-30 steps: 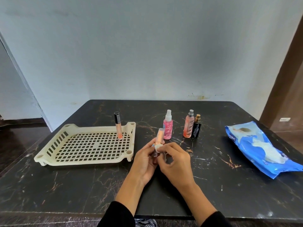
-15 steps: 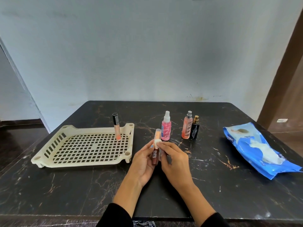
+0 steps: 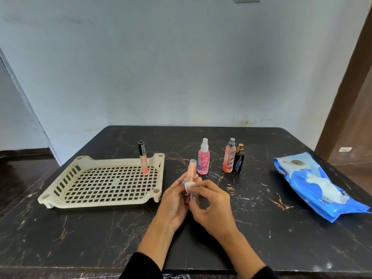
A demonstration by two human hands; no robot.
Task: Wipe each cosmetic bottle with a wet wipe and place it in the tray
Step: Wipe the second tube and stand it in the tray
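My left hand (image 3: 174,200) grips a slim peach lip-gloss tube (image 3: 191,170) upright over the table's middle. My right hand (image 3: 211,206) pinches a small folded white wet wipe (image 3: 189,186) against the tube's lower part. A cream perforated tray (image 3: 80,195) lies to the left, with an orange gloss tube with a black cap (image 3: 143,158) standing in its far right corner. Behind my hands stand a pink spray bottle (image 3: 203,158), a peach spray bottle (image 3: 229,157) and a small black perfume bottle (image 3: 239,162).
A blue pack of wet wipes (image 3: 318,184) lies on the right side of the black marble table (image 3: 80,234). A pale wall rises behind the table's far edge, and a brown door frame stands at the far right.
The wipe in my right hand has slid down the tube from near its middle toward its lower part. The camera has tilted slightly; the bottles and tray have not moved.
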